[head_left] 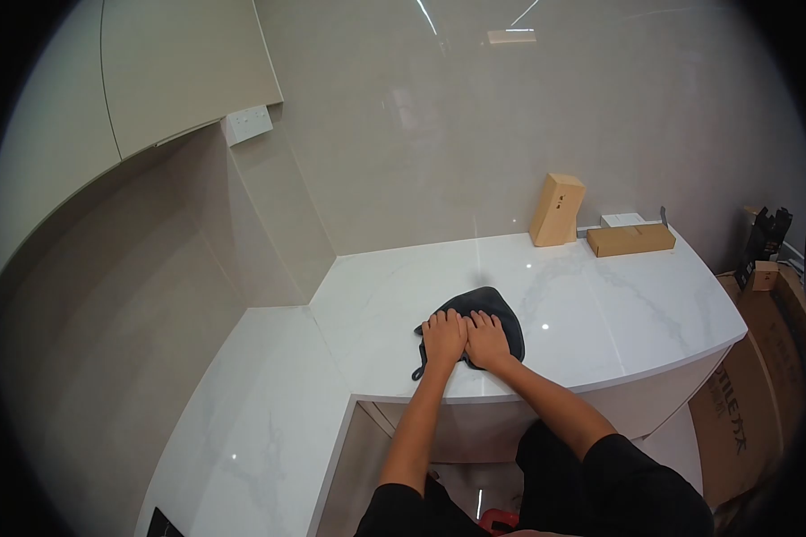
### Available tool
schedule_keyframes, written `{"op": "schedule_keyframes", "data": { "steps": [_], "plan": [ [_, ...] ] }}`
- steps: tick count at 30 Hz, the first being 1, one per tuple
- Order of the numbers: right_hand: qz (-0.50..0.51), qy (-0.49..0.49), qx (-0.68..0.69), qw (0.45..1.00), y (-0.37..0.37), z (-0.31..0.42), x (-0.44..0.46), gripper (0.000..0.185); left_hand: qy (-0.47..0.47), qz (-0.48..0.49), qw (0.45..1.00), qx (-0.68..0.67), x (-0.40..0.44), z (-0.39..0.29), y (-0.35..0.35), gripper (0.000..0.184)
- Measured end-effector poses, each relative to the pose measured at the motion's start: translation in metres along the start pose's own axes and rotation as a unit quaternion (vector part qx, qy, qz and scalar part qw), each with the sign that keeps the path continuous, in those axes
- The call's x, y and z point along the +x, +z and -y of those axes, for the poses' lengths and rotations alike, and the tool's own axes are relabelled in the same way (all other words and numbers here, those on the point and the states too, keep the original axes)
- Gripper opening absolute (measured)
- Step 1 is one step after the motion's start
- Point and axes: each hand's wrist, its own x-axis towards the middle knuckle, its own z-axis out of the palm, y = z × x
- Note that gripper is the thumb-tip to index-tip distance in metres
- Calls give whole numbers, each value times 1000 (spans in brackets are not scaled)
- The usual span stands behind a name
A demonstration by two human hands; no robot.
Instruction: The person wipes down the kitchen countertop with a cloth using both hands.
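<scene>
A black soft item (485,301), perhaps a bag or folded cloth, lies on the white marbled countertop (566,324) near its front edge. A small loop sticks out at its lower left. On its left part rests my left hand (444,336), palm down, with the fingers pointing away from me. My right hand (485,340) lies flat beside it on the same black item, the two hands touching or nearly so. Neither hand is wrapped round anything. The palms and the part of the item under them are hidden.
An upright tan box (557,211) stands against the back wall, with a flat brown box (631,240) to its right. Large cardboard boxes (745,394) stand on the floor at the right. A cabinet (184,67) hangs at the upper left above a wall socket (249,124).
</scene>
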Motion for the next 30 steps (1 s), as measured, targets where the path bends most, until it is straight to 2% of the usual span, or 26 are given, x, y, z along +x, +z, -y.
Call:
{"op": "schedule_keyframes", "data": {
  "steps": [8,12,17,21,22,27,30],
  "plan": [
    [-7,-18,10,1000,-24,13,-34,52,-7,5,999,-41,-24,-18,-33,20],
    [3,-14,28,1000,-19,10,-24,51,-48,78,993,-74,-13,-10,-29,24],
    [-22,3,53,998,7,-3,19,45,-34,68,993,-87,23,18,10,26],
    [-29,19,57,998,30,-12,62,40,-104,86,989,-65,53,34,36,31],
    [-32,23,60,997,35,-15,71,39,-116,68,990,-48,59,38,45,34],
    [-22,41,53,998,56,-28,113,36,-154,97,983,-40,95,52,73,35],
    [-65,52,38,996,73,-37,139,32,-171,103,980,-27,116,62,94,36]
  ]
}}
